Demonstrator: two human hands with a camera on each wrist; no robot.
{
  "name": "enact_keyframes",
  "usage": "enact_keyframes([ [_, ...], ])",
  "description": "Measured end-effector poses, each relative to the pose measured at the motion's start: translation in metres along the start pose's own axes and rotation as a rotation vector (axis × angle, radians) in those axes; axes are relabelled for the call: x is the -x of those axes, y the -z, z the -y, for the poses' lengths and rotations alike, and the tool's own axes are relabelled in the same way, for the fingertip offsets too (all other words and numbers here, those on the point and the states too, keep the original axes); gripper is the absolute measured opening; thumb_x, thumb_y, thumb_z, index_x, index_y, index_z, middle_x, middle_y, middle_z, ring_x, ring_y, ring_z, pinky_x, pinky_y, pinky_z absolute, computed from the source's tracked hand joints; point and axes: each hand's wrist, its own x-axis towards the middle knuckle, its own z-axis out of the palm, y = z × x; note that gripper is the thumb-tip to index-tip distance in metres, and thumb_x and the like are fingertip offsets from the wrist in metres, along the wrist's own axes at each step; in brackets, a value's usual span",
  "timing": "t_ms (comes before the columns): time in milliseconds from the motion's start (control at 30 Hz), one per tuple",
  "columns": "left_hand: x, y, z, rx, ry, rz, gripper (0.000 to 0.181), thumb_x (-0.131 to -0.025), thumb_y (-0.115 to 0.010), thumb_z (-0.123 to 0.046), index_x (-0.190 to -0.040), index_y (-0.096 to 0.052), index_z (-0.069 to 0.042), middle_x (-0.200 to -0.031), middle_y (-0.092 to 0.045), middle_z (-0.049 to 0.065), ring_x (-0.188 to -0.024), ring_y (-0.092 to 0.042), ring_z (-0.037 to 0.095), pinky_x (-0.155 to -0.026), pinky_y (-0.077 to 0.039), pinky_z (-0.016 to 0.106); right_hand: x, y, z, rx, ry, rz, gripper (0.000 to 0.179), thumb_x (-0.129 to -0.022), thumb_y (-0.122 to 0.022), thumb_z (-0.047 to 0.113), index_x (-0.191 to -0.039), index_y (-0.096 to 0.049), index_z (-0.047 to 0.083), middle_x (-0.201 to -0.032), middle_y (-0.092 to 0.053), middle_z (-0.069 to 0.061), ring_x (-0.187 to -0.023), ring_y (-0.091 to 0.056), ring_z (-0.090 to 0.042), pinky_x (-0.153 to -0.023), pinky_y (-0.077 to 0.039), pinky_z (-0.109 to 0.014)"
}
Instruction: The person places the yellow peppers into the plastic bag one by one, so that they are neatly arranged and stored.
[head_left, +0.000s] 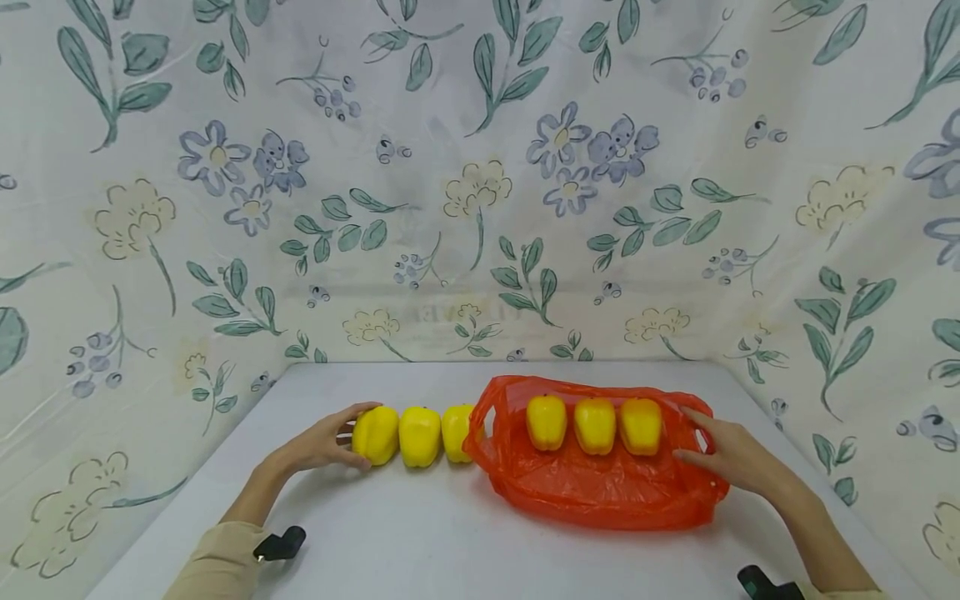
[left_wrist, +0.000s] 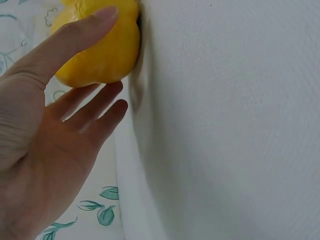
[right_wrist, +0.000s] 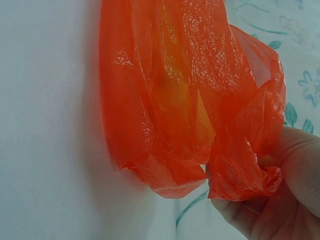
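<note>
At the left end of a row of yellow bell peppers, my left hand [head_left: 330, 439] grips the outermost bell pepper [head_left: 376, 435], thumb in front and fingers behind. The left wrist view shows the thumb lying across that pepper [left_wrist: 100, 55]. Beside it stand a second pepper [head_left: 420, 437] and a third [head_left: 457, 433], which the bag partly covers. My right hand [head_left: 731, 450] pinches the right edge of a red plastic bag [head_left: 600, 496]. Three more peppers [head_left: 595, 426] sit in the bag's open mouth. Yellow shows through the bag's film [right_wrist: 155, 100] in the right wrist view.
Everything lies on a white table [head_left: 420, 542]. A floral cloth [head_left: 480, 208] hangs behind it and along both sides. Each wrist carries a black camera mount, one by the left sleeve [head_left: 281, 544] and one at the right [head_left: 768, 583].
</note>
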Motion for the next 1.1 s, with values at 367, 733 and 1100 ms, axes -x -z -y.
enact_keyframes([
  [367, 0.004, 0.008, -0.001, -0.026, -0.016, -0.054, 0.091, -0.077, -0.084, -0.028, -0.152, -0.033, -0.016, -0.152, -0.041, 0.017, -0.129, -0.049, 0.042, -0.107, -0.044, 0.055, -0.001, 0.000, -0.001, 0.001, 0.010, -0.011, 0.082, -0.084, -0.076, 0.033, -0.143, -0.038, -0.010, -0.122, -0.061, -0.031, -0.091, -0.061, -0.023, -0.069, -0.062, -0.036],
  [733, 0.008, 0.022, -0.014, -0.049, -0.013, -0.148, 0.090, -0.077, -0.084, -0.030, -0.151, -0.034, -0.015, -0.148, -0.045, 0.016, -0.122, -0.054, 0.037, -0.102, -0.049, 0.053, 0.000, -0.001, -0.001, -0.004, 0.000, -0.007, 0.083, -0.083, -0.076, 0.034, -0.143, -0.038, -0.009, -0.125, -0.060, -0.031, -0.095, -0.063, -0.026, -0.070, -0.062, -0.036],
  [1100, 0.000, 0.027, -0.050, -0.058, -0.051, -0.211, 0.090, -0.075, -0.085, -0.034, -0.150, -0.036, -0.023, -0.140, -0.052, 0.009, -0.117, -0.058, 0.030, -0.097, -0.054, 0.046, 0.002, 0.001, -0.001, -0.002, 0.028, -0.013, 0.077, -0.086, -0.074, 0.027, -0.143, -0.038, -0.010, -0.117, -0.064, -0.025, -0.085, -0.059, -0.018, -0.068, -0.061, -0.031],
])
